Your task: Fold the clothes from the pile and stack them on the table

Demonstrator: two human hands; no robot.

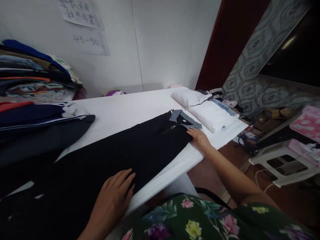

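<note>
a long black garment (pixel 120 150) lies spread flat along the white table (pixel 125 110), its grey collar (pixel 183 119) at the far end with a small zip pull just below it. the left hand (pixel 113 196) rests palm down on the lower part of the cloth near the table's front edge, fingers spread, grip released and holding nothing. the right hand (pixel 200 138) lies flat on the shoulder just beside the collar, also unclenched, pressing rather than pinching.

the fabric looks thin, soft and limp, probably light, and would likely sag and crease if lifted from one point; the shoulders or the seams by the collar look like the firmest places to take hold. the surface is matte and smooth with few wrinkles.

just beyond the collar sits a folded white garment (pixel 207 111), plump and pillowy. at the left a stack of folded clothes (pixel 35 76) rises against the wall, with dark navy pieces (pixel 42 120) draped below it. a white plastic stool (pixel 282 161) stands on the floor to the right.
</note>
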